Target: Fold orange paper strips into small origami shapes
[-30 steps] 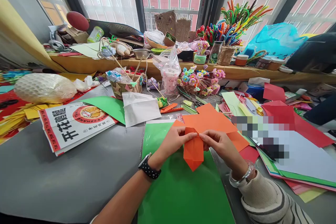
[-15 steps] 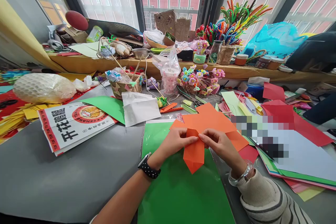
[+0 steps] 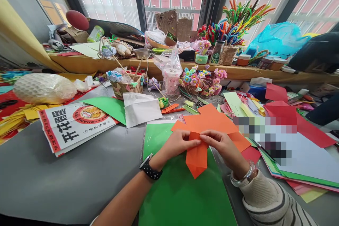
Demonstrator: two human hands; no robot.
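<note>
A folded orange paper point(image 3: 196, 157) with a pointed lower end is held up between both hands, over a green sheet point(image 3: 182, 201) in a clear sleeve. My left hand point(image 3: 178, 144) pinches its left edge near the top, thumb lying across the front. On the upper right corner, my right hand point(image 3: 221, 144) is closed with thumb and fingertips together. Just behind the hands lie flat orange sheets point(image 3: 212, 120), overlapping the green one. What the fingers do behind the paper is hidden.
To the left lies a printed paper bag point(image 3: 76, 125) beside a white paper point(image 3: 141, 109). Stacked coloured sheets point(image 3: 315, 155) are on the right. Farther back stand a bagged cup point(image 3: 171, 77), a basket point(image 3: 125, 86) and small pipe-cleaner flowers point(image 3: 201, 79). A crowded ledge point(image 3: 106, 65) runs under the windows.
The folded orange paper has shifted slightly down and right, its front now looking flatter. My right fingers have moved a little left along its top edge. Both hands keep their pinch.
</note>
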